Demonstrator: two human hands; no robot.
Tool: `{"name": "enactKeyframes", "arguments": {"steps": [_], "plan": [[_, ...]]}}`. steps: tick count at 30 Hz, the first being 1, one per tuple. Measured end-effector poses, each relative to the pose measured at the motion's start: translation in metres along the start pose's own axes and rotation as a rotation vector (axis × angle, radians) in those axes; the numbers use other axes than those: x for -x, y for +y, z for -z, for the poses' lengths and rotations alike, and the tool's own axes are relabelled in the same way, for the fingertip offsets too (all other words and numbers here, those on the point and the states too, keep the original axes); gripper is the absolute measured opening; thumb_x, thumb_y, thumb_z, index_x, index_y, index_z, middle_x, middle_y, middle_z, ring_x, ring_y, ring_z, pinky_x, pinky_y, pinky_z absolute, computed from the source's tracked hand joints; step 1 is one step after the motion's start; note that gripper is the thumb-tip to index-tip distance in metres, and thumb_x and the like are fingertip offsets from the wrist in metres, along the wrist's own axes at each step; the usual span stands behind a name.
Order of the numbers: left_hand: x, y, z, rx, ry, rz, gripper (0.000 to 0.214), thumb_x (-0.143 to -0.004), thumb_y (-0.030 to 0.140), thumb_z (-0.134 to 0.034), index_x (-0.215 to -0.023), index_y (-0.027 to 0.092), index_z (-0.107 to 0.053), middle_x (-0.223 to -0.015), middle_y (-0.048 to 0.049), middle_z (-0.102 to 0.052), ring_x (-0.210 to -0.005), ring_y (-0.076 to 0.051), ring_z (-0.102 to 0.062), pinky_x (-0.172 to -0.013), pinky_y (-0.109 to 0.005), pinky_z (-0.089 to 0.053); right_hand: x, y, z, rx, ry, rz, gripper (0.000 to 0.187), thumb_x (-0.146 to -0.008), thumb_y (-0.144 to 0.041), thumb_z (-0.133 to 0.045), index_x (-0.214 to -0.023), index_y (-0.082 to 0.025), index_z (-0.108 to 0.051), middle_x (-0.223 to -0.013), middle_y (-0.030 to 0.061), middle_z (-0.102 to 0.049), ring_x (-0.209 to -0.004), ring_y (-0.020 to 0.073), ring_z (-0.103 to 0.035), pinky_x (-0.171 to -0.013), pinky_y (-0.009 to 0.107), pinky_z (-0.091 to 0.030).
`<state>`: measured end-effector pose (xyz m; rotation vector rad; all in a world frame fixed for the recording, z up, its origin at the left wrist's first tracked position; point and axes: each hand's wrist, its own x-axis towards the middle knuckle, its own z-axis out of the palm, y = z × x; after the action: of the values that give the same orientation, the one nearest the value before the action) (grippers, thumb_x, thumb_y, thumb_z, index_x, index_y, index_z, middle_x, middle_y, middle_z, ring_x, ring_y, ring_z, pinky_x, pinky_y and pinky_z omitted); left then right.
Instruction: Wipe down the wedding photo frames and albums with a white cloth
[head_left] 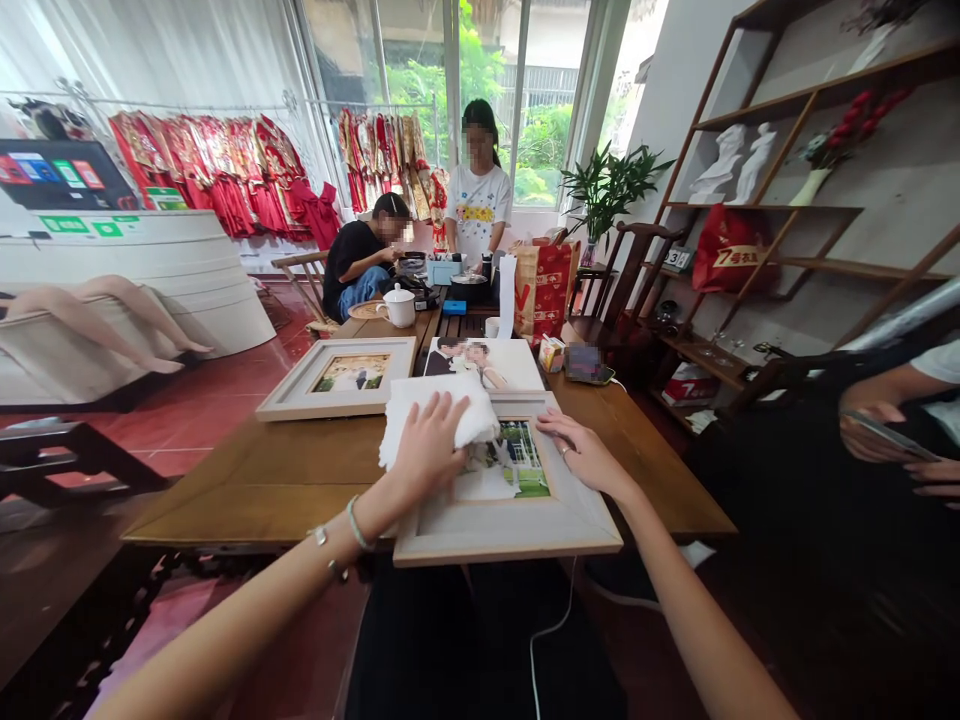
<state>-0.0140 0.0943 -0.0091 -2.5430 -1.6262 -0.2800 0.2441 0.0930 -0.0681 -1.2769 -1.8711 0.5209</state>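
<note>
A white-framed photo (525, 520) lies flat at the near edge of the wooden table (262, 480), overhanging it slightly. My left hand (427, 445) rests palm down on a white cloth (420, 400) that covers the frame's upper left part, fingers spread over the cloth. My right hand (581, 450) lies flat on the frame's right border, fingers stretched out, a ring on one finger.
A second framed photo (341, 375) and an unframed print (484, 362) lie further back. A teapot (397, 305), boxes and a red bag (544, 285) stand beyond. Two people are at the far end. Another person's hands (885, 430) hold a phone at right. Shelves line the right wall.
</note>
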Motion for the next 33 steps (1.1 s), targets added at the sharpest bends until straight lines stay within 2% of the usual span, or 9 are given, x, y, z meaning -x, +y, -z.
{"name": "enactKeyframes", "arguments": {"steps": [3,7,9,12,17,20,24,28,33], "plan": [[-0.020,-0.011,-0.009,0.007,0.046,-0.008,0.059,-0.084,0.024,-0.044,-0.141,0.016,-0.029,-0.146,-0.0140,-0.032,-0.137,-0.029,-0.022,-0.108,-0.048,-0.021,-0.001,0.002,-0.002,-0.024,0.018,-0.023,0.042,-0.074,-0.003,-0.043,-0.103,-0.021,-0.069,-0.122,0.0066,-0.062,-0.126,0.0205,-0.046,-0.110,0.045,-0.029],[-0.017,-0.009,-0.011,0.003,-0.061,-0.069,0.059,-0.084,0.026,-0.046,-0.141,0.020,-0.030,-0.149,-0.0124,-0.028,-0.138,-0.029,-0.018,-0.109,-0.049,-0.019,-0.005,0.002,-0.004,-0.026,0.074,-0.058,0.043,-0.073,-0.002,-0.042,-0.100,-0.020,-0.070,-0.120,0.0080,-0.063,-0.123,0.0209,-0.049,-0.109,0.045,-0.031],[-0.002,-0.001,-0.005,0.023,-0.132,-0.091,0.060,-0.084,0.027,-0.046,-0.141,0.022,-0.030,-0.149,-0.0112,-0.028,-0.138,-0.028,-0.017,-0.110,-0.049,-0.017,-0.007,0.001,-0.005,-0.020,0.096,-0.066,0.043,-0.072,-0.001,-0.042,-0.098,-0.020,-0.070,-0.118,0.0076,-0.064,-0.121,0.0209,-0.051,-0.109,0.044,-0.031],[0.032,0.014,0.009,0.064,-0.216,-0.121,0.065,-0.079,0.025,-0.049,-0.141,0.023,-0.030,-0.150,-0.0100,-0.025,-0.139,-0.029,-0.014,-0.111,-0.051,-0.014,-0.007,0.000,-0.006,-0.015,0.108,-0.066,0.042,-0.071,0.000,-0.043,-0.096,-0.020,-0.071,-0.115,0.0066,-0.066,-0.121,0.0212,-0.052,-0.108,0.044,-0.032],[0.095,0.038,0.023,0.155,-0.269,-0.149,0.081,-0.069,0.019,-0.052,-0.144,0.026,-0.023,-0.153,-0.0050,-0.012,-0.140,-0.028,-0.005,-0.112,-0.051,-0.009,-0.003,-0.001,-0.008,0.020,0.128,-0.040,0.042,-0.071,-0.001,-0.042,-0.095,-0.019,-0.071,-0.114,0.0073,-0.066,-0.122,0.0208,-0.050,-0.109,0.044,-0.032],[0.110,0.047,0.023,0.187,-0.280,-0.170,0.085,-0.068,0.018,-0.052,-0.145,0.027,-0.019,-0.154,-0.0037,-0.007,-0.140,-0.028,-0.002,-0.113,-0.052,-0.007,-0.002,-0.002,-0.009,0.021,0.127,-0.023,0.043,-0.072,-0.001,-0.041,-0.097,-0.019,-0.070,-0.114,0.0082,-0.066,-0.124,0.0208,-0.048,-0.109,0.044,-0.032],[0.090,0.050,0.020,0.172,-0.287,-0.141,0.082,-0.068,0.020,-0.054,-0.144,0.026,-0.024,-0.153,-0.0063,-0.012,-0.140,-0.030,-0.004,-0.112,-0.053,-0.008,-0.001,-0.001,-0.008,-0.011,0.105,-0.012,0.043,-0.071,-0.002,-0.043,-0.098,-0.021,-0.070,-0.117,0.0066,-0.065,-0.125,0.0209,-0.048,-0.109,0.044,-0.031],[0.048,0.046,0.011,0.088,-0.235,-0.120,0.074,-0.076,0.028,-0.056,-0.143,0.022,-0.026,-0.151,-0.0128,-0.019,-0.139,-0.032,-0.011,-0.110,-0.054,-0.012,-0.001,-0.001,-0.006,0.001,0.091,-0.015,0.043,-0.072,-0.002,-0.043,-0.099,-0.021,-0.070,-0.118,0.0068,-0.064,-0.123,0.0209,-0.049,-0.109,0.044,-0.031],[0.000,0.042,-0.005,-0.018,-0.139,-0.072,0.071,-0.078,0.033,-0.059,-0.141,0.022,-0.029,-0.148,-0.0159,-0.025,-0.137,-0.037,-0.017,-0.108,-0.056,-0.015,0.000,-0.002,-0.006,0.084,0.077,-0.026,0.043,-0.072,-0.002,-0.041,-0.098,-0.020,-0.071,-0.125,0.0079,-0.060,-0.120,0.0206,-0.052,-0.107,0.042,-0.035]]}}
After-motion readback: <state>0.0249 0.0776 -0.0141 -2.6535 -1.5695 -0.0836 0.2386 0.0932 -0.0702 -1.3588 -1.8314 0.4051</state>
